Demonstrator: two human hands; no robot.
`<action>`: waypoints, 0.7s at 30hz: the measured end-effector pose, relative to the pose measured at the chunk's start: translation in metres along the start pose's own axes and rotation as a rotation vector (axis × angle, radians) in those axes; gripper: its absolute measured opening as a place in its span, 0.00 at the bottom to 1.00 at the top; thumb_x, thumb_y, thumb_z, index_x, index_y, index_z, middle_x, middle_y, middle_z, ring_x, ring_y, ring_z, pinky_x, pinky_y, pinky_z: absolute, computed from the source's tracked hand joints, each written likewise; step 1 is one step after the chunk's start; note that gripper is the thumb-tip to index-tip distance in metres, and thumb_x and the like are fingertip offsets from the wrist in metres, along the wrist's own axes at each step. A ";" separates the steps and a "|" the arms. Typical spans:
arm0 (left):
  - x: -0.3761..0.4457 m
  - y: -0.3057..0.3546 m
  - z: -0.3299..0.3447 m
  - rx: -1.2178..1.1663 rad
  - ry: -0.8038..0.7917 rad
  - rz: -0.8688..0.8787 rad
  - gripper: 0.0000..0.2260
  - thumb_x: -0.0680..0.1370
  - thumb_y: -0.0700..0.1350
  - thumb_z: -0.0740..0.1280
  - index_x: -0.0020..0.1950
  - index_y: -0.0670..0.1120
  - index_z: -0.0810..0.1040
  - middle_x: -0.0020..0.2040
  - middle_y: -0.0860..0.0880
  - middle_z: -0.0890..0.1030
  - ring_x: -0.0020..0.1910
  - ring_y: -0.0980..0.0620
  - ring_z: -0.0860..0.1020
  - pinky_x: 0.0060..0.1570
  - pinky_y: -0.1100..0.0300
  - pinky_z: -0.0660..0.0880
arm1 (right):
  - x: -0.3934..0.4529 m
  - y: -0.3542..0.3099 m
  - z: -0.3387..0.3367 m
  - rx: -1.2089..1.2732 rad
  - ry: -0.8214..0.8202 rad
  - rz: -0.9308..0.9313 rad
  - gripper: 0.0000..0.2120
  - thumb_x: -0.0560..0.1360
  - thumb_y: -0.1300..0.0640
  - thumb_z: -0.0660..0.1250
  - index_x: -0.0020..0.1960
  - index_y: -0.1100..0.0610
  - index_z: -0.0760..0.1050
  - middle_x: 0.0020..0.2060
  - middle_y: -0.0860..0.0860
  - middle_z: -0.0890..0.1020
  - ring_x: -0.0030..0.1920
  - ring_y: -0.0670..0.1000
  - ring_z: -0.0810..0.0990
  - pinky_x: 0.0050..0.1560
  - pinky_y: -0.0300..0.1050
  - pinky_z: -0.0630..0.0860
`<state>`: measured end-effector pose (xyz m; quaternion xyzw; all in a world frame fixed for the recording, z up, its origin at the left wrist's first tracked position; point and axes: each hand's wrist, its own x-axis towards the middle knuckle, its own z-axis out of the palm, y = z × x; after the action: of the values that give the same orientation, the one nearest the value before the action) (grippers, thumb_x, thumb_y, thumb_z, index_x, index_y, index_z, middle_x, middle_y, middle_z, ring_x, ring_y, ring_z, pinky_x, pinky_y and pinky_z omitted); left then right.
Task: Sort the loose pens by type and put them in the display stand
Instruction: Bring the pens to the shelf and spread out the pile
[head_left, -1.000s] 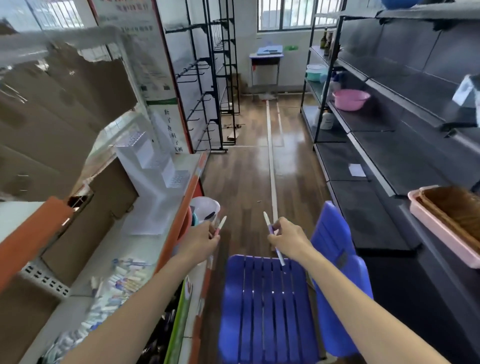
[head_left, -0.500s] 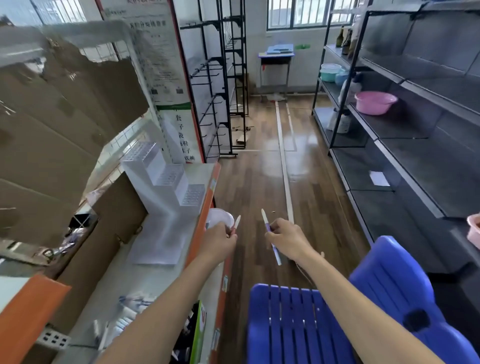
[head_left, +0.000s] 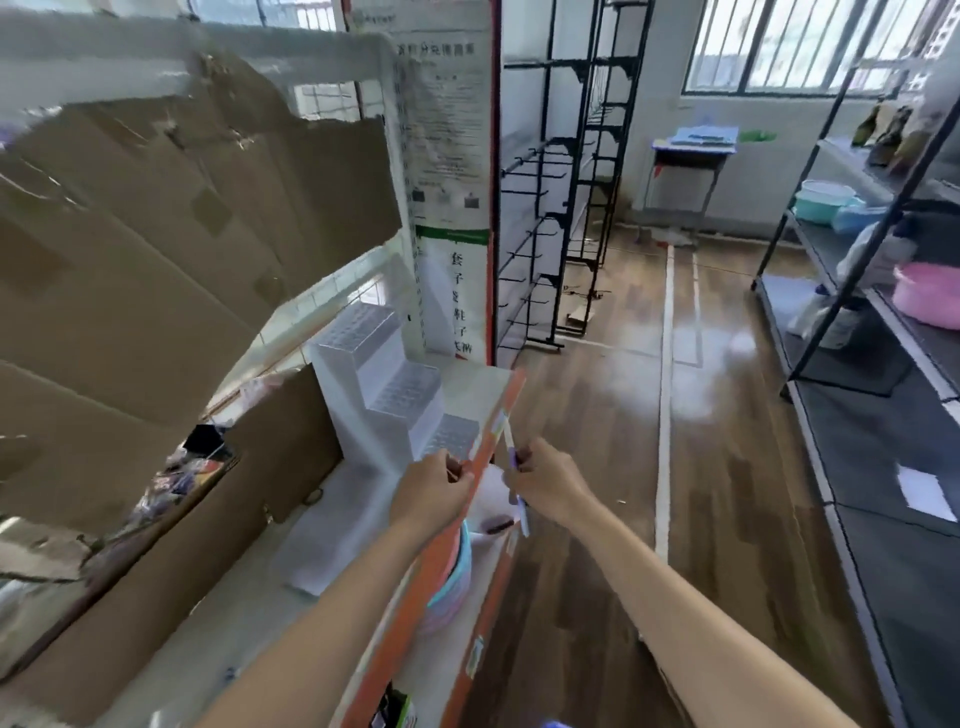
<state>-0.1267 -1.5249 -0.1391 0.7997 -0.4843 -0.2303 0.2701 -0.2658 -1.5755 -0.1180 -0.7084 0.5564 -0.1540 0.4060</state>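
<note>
A clear stepped display stand (head_left: 395, 384) with rows of holes stands on the white shelf top (head_left: 322, 525), just beyond my hands. My right hand (head_left: 545, 488) grips a white pen with a purple band (head_left: 511, 452), its tip pointing up and away. My left hand (head_left: 428, 493) is curled round a thin pen, of which only a short tip (head_left: 453, 472) shows. Both hands hover close together over the shelf's orange front edge (head_left: 488, 447), a little in front of the stand's lowest step.
Torn cardboard boxes (head_left: 156, 249) fill the left of the shelf. A white cup (head_left: 493, 499) sits below the hands on a lower shelf. Black wire racks (head_left: 566, 208) and grey metal shelving (head_left: 883, 364) with a pink basin (head_left: 930, 301) line the wooden-floored aisle.
The view has swung left and forward toward the shelf; the blue chair has dropped out of view. Both hands, still holding pens, have come closer together near the stand.
</note>
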 end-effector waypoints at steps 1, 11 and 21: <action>0.014 -0.004 -0.001 -0.020 0.024 -0.020 0.09 0.78 0.50 0.63 0.46 0.45 0.73 0.46 0.46 0.81 0.48 0.45 0.78 0.46 0.54 0.73 | 0.017 -0.005 0.004 -0.035 -0.043 -0.029 0.04 0.74 0.59 0.63 0.45 0.56 0.67 0.43 0.56 0.82 0.46 0.57 0.81 0.47 0.49 0.77; 0.042 -0.110 0.000 -0.203 0.375 -0.333 0.11 0.78 0.53 0.63 0.48 0.45 0.74 0.41 0.46 0.80 0.42 0.45 0.79 0.33 0.59 0.70 | 0.110 -0.036 0.112 -0.290 -0.393 -0.331 0.06 0.75 0.58 0.63 0.48 0.55 0.66 0.39 0.52 0.78 0.40 0.51 0.78 0.38 0.45 0.75; -0.025 -0.237 0.029 -0.115 0.736 -0.616 0.10 0.78 0.52 0.65 0.43 0.46 0.72 0.39 0.47 0.79 0.38 0.44 0.78 0.35 0.57 0.70 | 0.111 -0.014 0.280 -0.313 -0.686 -0.687 0.07 0.74 0.60 0.65 0.47 0.57 0.66 0.41 0.57 0.81 0.39 0.54 0.80 0.42 0.45 0.75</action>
<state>-0.0013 -1.4172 -0.3137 0.9181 -0.0835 -0.0277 0.3865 -0.0323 -1.5634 -0.3078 -0.9125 0.1423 0.0480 0.3804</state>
